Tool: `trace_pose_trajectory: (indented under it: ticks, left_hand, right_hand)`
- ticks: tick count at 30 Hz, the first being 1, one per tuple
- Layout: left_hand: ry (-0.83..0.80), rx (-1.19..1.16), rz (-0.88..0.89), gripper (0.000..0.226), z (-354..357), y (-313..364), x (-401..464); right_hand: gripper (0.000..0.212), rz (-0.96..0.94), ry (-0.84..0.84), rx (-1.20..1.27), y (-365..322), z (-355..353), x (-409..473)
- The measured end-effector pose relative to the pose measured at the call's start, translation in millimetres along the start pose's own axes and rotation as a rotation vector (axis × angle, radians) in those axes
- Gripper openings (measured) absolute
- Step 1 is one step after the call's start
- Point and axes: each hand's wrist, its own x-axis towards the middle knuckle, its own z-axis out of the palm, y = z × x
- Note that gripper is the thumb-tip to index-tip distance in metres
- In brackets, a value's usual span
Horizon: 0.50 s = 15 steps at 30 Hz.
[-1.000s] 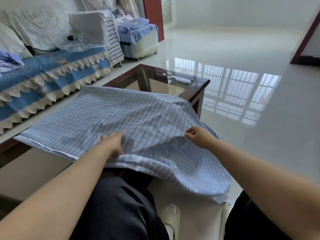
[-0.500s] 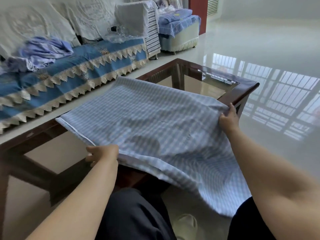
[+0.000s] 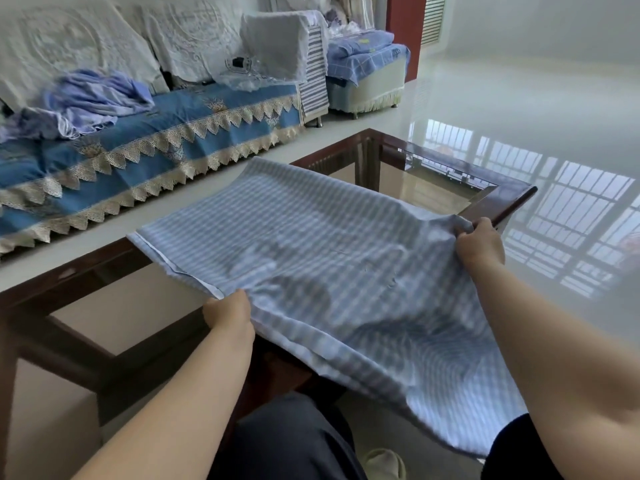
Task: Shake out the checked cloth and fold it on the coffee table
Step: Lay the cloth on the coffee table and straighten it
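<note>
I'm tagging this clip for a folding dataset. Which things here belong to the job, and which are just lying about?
Part of the job:
- checked cloth, spread on the table, near edge hanging off
- coffee table
- left hand and right hand, each gripping a cloth edge

Just lying about:
- crumpled purple laundry on the sofa
- footstool with bedding

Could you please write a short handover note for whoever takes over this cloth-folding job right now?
Left hand: gripping the near edge of the checked cloth.
Right hand: pinching the cloth's right edge by the coffee table corner.
Cloth: spread across the table, its near right part hanging off toward the floor.
Done: cloth opened out.
Left: make the folds on the table.
</note>
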Motion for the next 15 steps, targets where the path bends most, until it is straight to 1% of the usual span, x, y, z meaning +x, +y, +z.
trace_pose_trajectory:
  ticks: [2, 3, 5, 7, 9, 11, 15]
  left_hand:
    - [0.002, 0.013, 0.067, 0.048, -0.8, 9.7, 23.9]
    - [-0.003, 0.028, 0.096, 0.049, -0.3, 18.4, 33.6]
    - [0.003, 0.077, 0.185, 0.049, 3.0, 37.5, 53.6]
    - [-0.005, 0.104, 0.262, 0.048, 9.8, 64.7, 66.4]
    - [-0.019, 0.114, 0.348, 0.041, 19.5, 91.0, 77.1]
    - [-0.045, 0.107, 0.445, 0.037, 27.3, 112.5, 88.0]
    - [-0.066, 0.046, 0.526, 0.035, 33.8, 135.6, 109.1]
  right_hand:
    - [0.023, -0.072, 0.002, -0.057, -17.2, 1.7, 0.4]
    - [0.022, -0.099, -0.024, -0.105, -27.0, 4.5, 6.4]
    - [0.023, -0.131, -0.069, -0.186, -49.3, 9.3, 17.7]
    - [0.024, -0.150, -0.074, -0.209, -72.5, 13.5, 28.5]
    - [0.024, -0.135, -0.050, -0.162, -92.1, 16.8, 37.2]
    - [0.025, -0.103, -0.022, -0.054, -104.7, 19.2, 44.3]
    - [0.027, -0.153, 0.065, 0.090, -112.3, 18.5, 45.2]
